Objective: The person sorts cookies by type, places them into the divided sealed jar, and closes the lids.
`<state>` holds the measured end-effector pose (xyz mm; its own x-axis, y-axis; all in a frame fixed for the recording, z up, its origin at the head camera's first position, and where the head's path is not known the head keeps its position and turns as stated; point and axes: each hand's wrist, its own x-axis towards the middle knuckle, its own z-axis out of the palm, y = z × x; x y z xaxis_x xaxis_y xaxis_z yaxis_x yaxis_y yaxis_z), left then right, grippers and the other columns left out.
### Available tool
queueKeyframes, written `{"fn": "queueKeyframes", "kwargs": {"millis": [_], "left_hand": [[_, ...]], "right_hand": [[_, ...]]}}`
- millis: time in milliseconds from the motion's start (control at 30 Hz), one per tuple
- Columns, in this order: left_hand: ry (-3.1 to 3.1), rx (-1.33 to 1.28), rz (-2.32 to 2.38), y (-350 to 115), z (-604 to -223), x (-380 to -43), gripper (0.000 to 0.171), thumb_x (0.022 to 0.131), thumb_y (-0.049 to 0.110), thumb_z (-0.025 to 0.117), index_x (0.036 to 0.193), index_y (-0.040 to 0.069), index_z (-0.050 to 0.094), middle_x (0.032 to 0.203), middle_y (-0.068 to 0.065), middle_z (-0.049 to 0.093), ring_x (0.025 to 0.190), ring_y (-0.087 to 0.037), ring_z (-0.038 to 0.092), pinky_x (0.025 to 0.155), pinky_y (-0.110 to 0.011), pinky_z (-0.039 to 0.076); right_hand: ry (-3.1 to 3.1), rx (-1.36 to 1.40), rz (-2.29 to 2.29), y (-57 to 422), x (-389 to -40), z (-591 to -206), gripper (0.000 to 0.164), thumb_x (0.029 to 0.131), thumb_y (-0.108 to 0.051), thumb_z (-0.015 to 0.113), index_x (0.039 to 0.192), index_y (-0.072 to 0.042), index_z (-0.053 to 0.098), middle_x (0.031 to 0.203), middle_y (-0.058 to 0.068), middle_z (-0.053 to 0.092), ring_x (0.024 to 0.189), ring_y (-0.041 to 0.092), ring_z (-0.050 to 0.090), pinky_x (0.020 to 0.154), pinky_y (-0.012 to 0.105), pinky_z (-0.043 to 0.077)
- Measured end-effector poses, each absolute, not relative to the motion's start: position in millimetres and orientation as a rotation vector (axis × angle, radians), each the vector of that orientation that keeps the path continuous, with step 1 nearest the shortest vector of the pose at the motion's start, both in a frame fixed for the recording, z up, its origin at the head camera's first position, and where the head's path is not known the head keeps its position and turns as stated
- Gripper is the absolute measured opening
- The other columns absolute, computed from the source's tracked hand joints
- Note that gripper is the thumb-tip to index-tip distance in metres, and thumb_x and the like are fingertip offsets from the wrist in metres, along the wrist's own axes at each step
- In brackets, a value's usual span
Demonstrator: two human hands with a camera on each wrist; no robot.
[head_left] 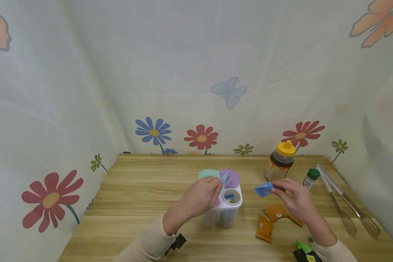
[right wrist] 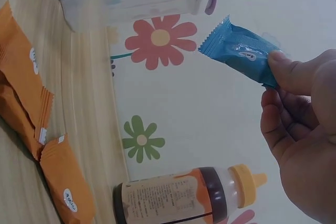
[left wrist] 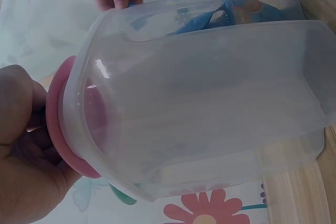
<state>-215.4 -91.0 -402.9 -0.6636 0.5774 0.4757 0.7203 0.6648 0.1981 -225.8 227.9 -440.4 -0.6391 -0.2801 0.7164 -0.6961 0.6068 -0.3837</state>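
A clear storage box [head_left: 228, 218] stands in the middle of the table, with teal [head_left: 209, 173], purple [head_left: 232, 178] and pink [left wrist: 79, 129] lids on its white top. Its front right round opening [head_left: 232, 197] is uncovered, and blue wrappers show inside. Over the top, my left hand [head_left: 196, 196] pinches a pale blue lid [head_left: 225, 178], tilted up beside the opening. To the right of the box, my right hand [head_left: 294, 198] holds a small blue wrapped packet [right wrist: 244, 53] between thumb and fingers, up off the table.
Several orange packets [head_left: 265, 228] lie right of the box, with a green packet [head_left: 304, 247] nearer the front. Behind my right hand stand a yellow-capped bottle [head_left: 281, 160] and a green-capped shaker [head_left: 311, 177]. Metal tongs [head_left: 342, 203] lie along the right side.
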Motion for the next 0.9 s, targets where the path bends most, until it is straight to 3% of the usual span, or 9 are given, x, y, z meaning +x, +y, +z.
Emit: {"fn": "queueKeyframes", "kwargs": {"millis": [533, 900], "left_hand": [[-2.512, -1.025, -0.537, -91, -404, -215, 0.015, 0.099, 0.018, 0.054, 0.086, 0.012, 0.058, 0.072, 0.006, 0.048, 0.064, -0.006, 0.043, 0.054, -0.012, 0.036], [-2.526, -1.017, -0.546, -92, -403, -215, 0.016, 0.100, 0.019, 0.054, 0.085, 0.012, 0.058, 0.072, 0.006, 0.048, 0.064, -0.006, 0.043, 0.053, -0.012, 0.036]], "right_hand": [[-2.267, 0.687, 0.915, 217, -224, -431, 0.030, 0.072, 0.009, 0.079, 0.093, -0.010, 0.070, 0.080, -0.005, 0.069, 0.070, 0.001, 0.058, 0.064, 0.009, 0.045], [-2.158, 0.790, 1.062, 201, -227, -422, 0.029, 0.072, 0.013, 0.077, 0.088, -0.010, 0.070, 0.080, 0.003, 0.070, 0.070, 0.002, 0.060, 0.062, 0.013, 0.048]]}}
